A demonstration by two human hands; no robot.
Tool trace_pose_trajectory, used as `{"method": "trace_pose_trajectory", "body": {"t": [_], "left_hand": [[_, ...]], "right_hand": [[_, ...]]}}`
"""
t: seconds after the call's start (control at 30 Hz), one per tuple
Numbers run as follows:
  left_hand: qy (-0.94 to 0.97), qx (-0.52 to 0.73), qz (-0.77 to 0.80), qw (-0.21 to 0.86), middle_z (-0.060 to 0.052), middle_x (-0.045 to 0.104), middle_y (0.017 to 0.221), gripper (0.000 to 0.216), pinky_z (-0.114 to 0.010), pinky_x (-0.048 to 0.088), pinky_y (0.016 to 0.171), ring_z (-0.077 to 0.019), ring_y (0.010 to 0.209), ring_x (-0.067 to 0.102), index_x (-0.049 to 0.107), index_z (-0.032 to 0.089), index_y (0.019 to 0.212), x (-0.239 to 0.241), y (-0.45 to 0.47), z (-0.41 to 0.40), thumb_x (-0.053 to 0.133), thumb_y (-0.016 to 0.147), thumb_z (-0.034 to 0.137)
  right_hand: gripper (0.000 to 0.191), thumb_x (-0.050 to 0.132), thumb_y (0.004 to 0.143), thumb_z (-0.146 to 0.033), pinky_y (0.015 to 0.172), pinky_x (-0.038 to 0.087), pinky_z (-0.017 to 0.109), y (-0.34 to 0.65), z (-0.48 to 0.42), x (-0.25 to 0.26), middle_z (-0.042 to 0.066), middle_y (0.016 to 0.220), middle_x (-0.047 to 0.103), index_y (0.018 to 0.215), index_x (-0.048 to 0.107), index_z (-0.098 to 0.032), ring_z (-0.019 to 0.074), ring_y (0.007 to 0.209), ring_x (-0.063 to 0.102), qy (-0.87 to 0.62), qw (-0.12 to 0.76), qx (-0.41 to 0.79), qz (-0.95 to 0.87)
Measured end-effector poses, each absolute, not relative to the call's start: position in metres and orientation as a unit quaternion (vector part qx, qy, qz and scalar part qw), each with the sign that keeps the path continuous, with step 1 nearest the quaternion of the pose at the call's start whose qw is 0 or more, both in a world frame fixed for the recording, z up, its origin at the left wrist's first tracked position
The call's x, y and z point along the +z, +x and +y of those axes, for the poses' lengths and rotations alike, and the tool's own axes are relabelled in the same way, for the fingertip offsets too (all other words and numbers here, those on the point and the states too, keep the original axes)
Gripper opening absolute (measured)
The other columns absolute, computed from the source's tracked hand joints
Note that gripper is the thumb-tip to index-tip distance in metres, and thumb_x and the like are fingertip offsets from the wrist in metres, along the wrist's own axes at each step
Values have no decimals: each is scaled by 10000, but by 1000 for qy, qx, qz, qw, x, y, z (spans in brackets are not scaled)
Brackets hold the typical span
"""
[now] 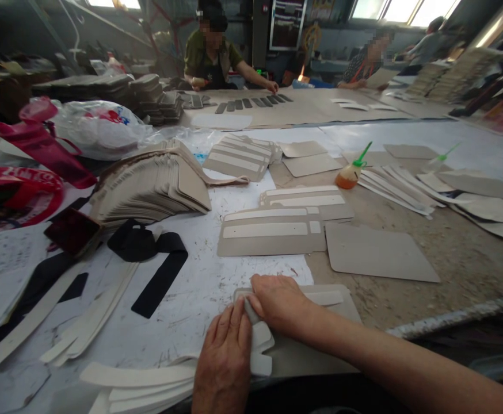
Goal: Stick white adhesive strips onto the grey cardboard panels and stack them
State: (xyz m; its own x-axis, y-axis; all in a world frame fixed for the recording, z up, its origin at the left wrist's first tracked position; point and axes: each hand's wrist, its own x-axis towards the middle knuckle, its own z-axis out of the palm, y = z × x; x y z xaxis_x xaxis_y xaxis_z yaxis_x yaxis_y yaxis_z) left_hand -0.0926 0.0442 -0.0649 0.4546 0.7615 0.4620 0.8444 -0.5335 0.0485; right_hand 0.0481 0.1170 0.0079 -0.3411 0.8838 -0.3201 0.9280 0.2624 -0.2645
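Observation:
My left hand (224,357) lies flat, fingers stretched out, on white strips (260,339) at the near edge of the table. My right hand (279,302) crosses over from the right and presses its curled fingers on the top left corner of a grey card piece (335,305) carrying a white strip. The two hands touch each other over this piece. Just beyond it lie finished-looking grey cards with white strips (273,230) and a plain grey card (376,253).
A fanned stack of grey cards (156,184) sits to the left, with black fabric strips (156,270) and red bags (27,167) nearby. An orange glue bottle (350,172) stands mid-table. More white strips (139,385) lie near me. Two people work at the far end.

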Motion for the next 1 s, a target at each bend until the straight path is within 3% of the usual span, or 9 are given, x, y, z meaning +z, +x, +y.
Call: {"method": "trace_pose_trajectory", "body": {"t": [0.5,0.63,1.0], "left_hand": [[-855,-185,-476,95,-136,522,1284,415,-406,451,914,-250,1152,478,496,78,1186,-64,-93,45,284,839,-3],[-848,-181,-486,106,-138,534,1268,382,-397,465,906,-243,1108,509,527,87,1138,-62,-92,45,298,843,9],[-896,-98,-403,157,-195,448,1341,379,-358,474,927,-266,1166,479,503,41,1169,-54,-101,53,309,844,48]], "right_hand": [[239,457,884,-283,583,473,271,43,114,11,141,833,689,935,619,-115,224,739,665,581,71,-183,790],[265,492,877,-328,610,465,302,59,110,18,147,852,689,943,625,-109,257,774,661,601,71,-176,776],[247,452,896,-368,667,388,278,147,88,24,61,875,670,847,609,-184,221,832,619,667,65,-200,715]]}}
